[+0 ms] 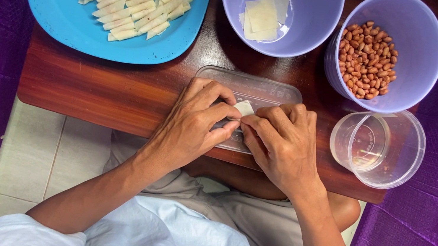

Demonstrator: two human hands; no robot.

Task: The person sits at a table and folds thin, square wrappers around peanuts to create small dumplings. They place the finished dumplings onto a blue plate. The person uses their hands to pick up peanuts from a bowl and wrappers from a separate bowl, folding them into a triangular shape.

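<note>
Both hands pinch a pale wrapper.

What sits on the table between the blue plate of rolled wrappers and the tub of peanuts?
In the head view, a purple tub holding a few flat wrapper sheets stands between the blue plate and the peanut tub.

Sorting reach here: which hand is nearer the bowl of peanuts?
Right. The right hand lies below-left of the bowl of peanuts; the left hand is farther left.

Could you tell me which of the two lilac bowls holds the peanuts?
The right-hand lilac bowl, beside the clear plastic cup, holds peanuts; the left lilac bowl holds pale wrapper squares.
</note>
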